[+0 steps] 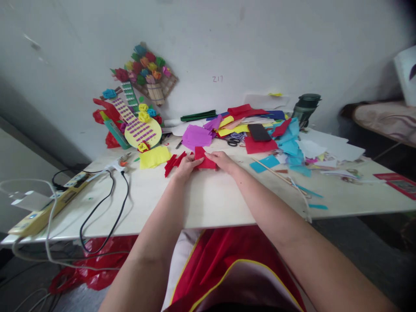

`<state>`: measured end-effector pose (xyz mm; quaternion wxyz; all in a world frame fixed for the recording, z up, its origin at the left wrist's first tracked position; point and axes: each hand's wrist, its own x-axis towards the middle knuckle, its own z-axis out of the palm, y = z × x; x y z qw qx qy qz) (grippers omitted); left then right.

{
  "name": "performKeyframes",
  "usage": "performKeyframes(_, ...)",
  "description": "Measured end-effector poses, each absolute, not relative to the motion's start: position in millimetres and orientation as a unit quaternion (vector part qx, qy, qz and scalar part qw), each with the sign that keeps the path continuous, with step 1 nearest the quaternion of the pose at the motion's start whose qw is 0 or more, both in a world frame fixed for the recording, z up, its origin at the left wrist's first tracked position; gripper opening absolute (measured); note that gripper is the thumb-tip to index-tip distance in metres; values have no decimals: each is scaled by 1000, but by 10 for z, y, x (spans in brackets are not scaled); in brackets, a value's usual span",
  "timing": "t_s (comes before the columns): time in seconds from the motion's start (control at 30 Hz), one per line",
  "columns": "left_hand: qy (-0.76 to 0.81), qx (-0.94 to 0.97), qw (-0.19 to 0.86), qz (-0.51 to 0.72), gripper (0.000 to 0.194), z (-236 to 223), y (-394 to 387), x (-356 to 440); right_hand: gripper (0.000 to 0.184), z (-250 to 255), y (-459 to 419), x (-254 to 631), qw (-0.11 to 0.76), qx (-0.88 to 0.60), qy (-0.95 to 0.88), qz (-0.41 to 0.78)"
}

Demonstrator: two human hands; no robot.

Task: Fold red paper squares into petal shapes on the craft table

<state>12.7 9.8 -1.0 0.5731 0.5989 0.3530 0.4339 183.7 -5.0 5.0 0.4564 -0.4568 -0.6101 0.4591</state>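
Between my hands, just above the white table (214, 203), is a piece of red crepe paper (205, 161). My left hand (188, 167) pinches its left side, thumb on top. At its right side my right hand (222, 161) grips it with the fingers closed. Several cut red paper pieces (172, 164) lie on the table just left of my left hand. Farther left rests a yellow paper sheet (155, 157). A purple paper sheet (196, 136) is spread behind my hands. The undersides of my fingers are hidden.
Black scissors (233, 142), a dark phone (259, 132) and piled coloured paper stand behind. Left are a glue gun (121, 161), a power strip (48, 206), cables and paper-flower crafts (143, 130). Wooden sticks (276, 174), blue scraps and a dark bottle (305, 108) are right.
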Motion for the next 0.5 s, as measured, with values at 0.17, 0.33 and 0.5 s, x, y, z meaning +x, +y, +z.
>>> performKeyframes(0.17,350,596,570,443,28,-32,116,126,35,30,-27,1811,460,-459,-630,425)
performKeyframes(0.33,371,575,591,426,30,2,88,138,27,36,-4,1811,466,-464,-612,438)
performKeyframes(0.5,356,569,613,417,31,-17,102,114,24,74,-32,1856,463,-446,-614,459)
